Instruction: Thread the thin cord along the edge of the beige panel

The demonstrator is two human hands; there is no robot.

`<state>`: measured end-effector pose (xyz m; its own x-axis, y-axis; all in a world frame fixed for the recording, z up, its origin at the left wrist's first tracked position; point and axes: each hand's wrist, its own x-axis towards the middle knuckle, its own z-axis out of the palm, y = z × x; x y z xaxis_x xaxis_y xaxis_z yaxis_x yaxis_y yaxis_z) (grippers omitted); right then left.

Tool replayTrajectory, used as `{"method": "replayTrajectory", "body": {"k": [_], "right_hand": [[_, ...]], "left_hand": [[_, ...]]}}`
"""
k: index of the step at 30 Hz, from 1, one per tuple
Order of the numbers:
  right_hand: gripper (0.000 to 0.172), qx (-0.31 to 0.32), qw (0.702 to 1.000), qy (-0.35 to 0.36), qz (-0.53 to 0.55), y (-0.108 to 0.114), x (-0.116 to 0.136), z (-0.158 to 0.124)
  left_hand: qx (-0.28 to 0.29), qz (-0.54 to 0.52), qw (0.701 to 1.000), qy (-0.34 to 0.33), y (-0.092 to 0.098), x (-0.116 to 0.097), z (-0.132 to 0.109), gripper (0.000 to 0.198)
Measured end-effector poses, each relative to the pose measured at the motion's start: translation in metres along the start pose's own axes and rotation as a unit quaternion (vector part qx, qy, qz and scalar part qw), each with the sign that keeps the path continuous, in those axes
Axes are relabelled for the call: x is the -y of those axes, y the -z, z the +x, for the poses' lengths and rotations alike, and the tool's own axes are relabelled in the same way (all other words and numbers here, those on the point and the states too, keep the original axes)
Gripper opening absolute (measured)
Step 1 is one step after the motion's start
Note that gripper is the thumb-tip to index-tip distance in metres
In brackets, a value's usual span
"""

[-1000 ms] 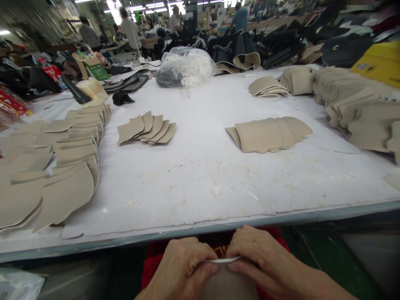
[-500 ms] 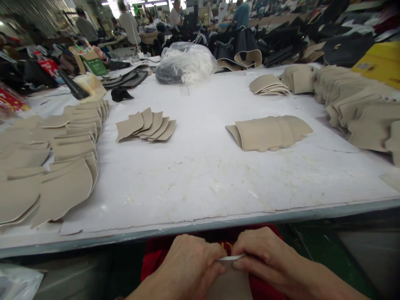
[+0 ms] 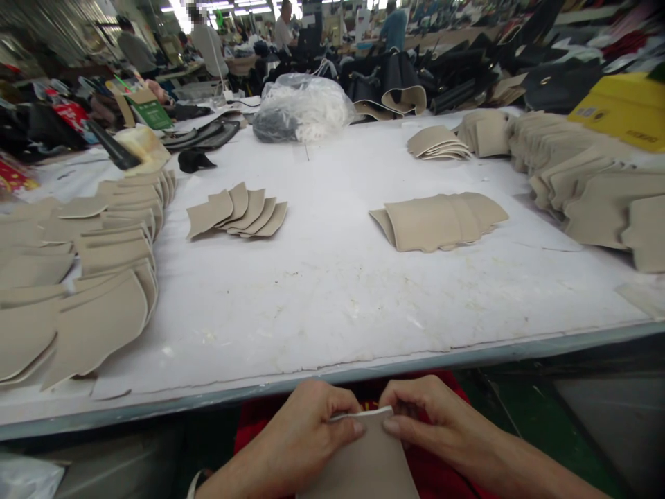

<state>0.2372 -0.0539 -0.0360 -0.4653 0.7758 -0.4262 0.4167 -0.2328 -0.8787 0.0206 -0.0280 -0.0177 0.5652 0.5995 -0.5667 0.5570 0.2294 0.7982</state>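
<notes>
Hands (image 3: pixel 312 426) (image 3: pixel 441 416) on panel (image 3: pixel 364 461), box lettering (image 3: pixel 644 136) blurred

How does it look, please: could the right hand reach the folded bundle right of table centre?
Probably yes: only the table appears to lie between the right hand and the bundle, though that hand holds a beige piece it would likely release first.

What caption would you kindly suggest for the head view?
Left hand and right hand hold a beige piece beside a white-covered table.
</notes>
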Motion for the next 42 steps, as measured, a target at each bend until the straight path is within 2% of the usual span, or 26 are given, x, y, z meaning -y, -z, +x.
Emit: {"method": "replayTrajectory", "body": {"k": [6,11,14,17,21,24,26,32,36,42], "right_hand": [[0.042,0.012,0.998,0.015,0.059,-0.007,-0.01,0.001],[0.032,-0.02,0.999,0.025,0.033,-0.018,-0.016,0.002],[0.038,-0.031,0.999,0.025,0.007,-0.02,-0.018,0.001],[0.04,-0.011,1.0,0.019,-0.006,-0.016,-0.015,-0.002],[0.038,0.026,0.996,-0.001,0.086,-0.014,-0.013,-0.004],[0.041,0.022,0.982,-0.027,0.187,-0.019,-0.02,-0.002],[0.041,0.017,0.977,-0.036,0.209,-0.023,-0.025,0.0],[0.036,-0.008,0.995,-0.016,0.102,-0.025,-0.013,-0.005],[0.036,-0.032,0.999,-0.004,0.044,-0.023,-0.002,-0.006],[0.034,-0.045,0.998,-0.009,0.041,-0.026,-0.009,-0.004]], "left_hand": [[0.009,-0.022,1.0,0.009,-0.005,0.005,0.004,0.019],[0.007,-0.02,1.0,0.005,-0.006,0.01,0.004,0.022],[0.01,-0.025,1.0,0.0,-0.007,0.011,0.003,0.023],[0.015,-0.028,0.999,0.016,-0.007,0.012,0.003,0.021],[0.006,-0.013,0.999,0.041,-0.006,0.011,0.002,0.021],[-0.003,0.017,0.999,0.028,-0.006,0.01,0.002,0.021],[-0.009,0.051,0.999,0.015,-0.007,0.008,0.001,0.022],[-0.038,0.097,0.995,-0.011,-0.014,-0.001,0.0,0.02],[-0.045,0.039,0.998,0.003,-0.021,0.002,0.005,0.018],[-0.019,-0.056,0.998,0.016,-0.023,0.006,0.007,0.01]]}}
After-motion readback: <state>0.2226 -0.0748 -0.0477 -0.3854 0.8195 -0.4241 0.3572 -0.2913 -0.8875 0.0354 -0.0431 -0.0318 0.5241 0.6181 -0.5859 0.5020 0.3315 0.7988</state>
